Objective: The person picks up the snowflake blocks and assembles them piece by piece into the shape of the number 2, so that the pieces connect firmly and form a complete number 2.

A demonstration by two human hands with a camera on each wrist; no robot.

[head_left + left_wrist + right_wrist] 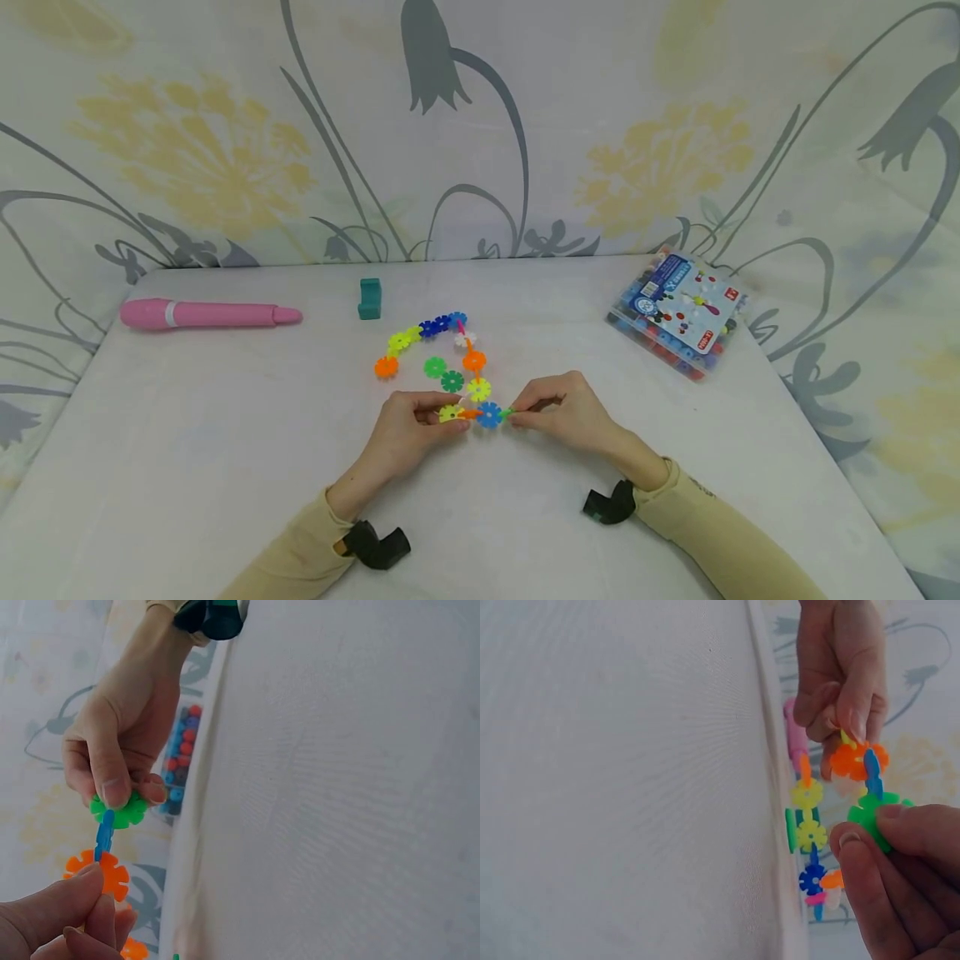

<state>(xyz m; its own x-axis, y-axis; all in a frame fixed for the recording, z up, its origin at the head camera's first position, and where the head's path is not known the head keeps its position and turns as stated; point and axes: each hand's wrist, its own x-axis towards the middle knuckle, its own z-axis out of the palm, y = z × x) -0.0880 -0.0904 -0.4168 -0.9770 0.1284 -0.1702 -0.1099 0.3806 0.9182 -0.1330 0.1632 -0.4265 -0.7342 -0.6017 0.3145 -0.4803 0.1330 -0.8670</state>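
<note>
A chain of colourful notched plastic discs [474, 361] curves over the table. My left hand [408, 429] pinches an orange disc [112, 877] near the chain's front end; a yellow disc [450, 412] shows by its fingers. Between my hands a blue disc [490, 415] is slotted edge-on into the orange one. Beyond it, my right hand [566, 410] holds a green disc [874, 817] between thumb and forefinger, and that disc touches the blue one. Two separate green discs [452, 381] lie inside the curve. The chain's far-left end is another orange disc [386, 367].
A pink stick-like object [221, 314] lies at the back left. Close to the chain's far side stands a small teal block [370, 298]. At the back right is a clear plastic box [678, 312] with a printed label and coloured pieces inside.
</note>
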